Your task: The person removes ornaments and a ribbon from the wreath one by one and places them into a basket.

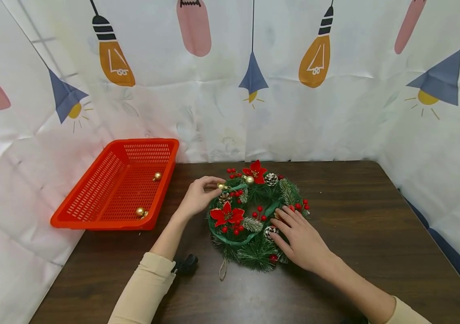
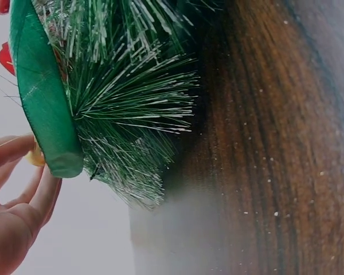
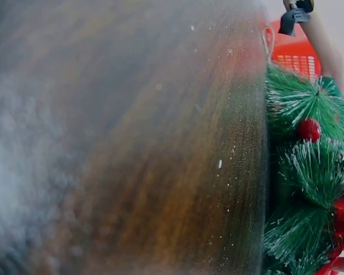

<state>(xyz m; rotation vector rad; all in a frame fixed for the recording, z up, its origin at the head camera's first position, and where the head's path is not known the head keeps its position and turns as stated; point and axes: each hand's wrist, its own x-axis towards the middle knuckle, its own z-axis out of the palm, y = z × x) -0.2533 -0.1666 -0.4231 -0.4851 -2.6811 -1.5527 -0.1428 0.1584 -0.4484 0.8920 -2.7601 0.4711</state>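
A green Christmas wreath (image 1: 256, 254) lies on the table, trimmed with red poinsettias (image 1: 227, 214), red berries, pinecones (image 1: 271, 179) and a green ribbon (image 2: 49, 97). At its upper left edge my left hand (image 1: 198, 196) pinches a small gold ball (image 1: 221, 186) between thumb and fingers. That ball shows only partly behind the ribbon in the left wrist view. Another gold ball (image 1: 249, 180) sits on the wreath near the top poinsettia. My right hand (image 1: 303, 240) rests on the wreath's right side, fingers spread loosely over the greenery. In the right wrist view that hand is mostly cut off.
Left of the wreath stands a red plastic basket (image 1: 82, 223) holding two gold balls (image 1: 140, 211). A twine loop (image 1: 222, 270) sticks out from the wreath's near side. Behind the dark wooden table (image 1: 351, 193) hangs a printed white curtain (image 1: 213, 117).
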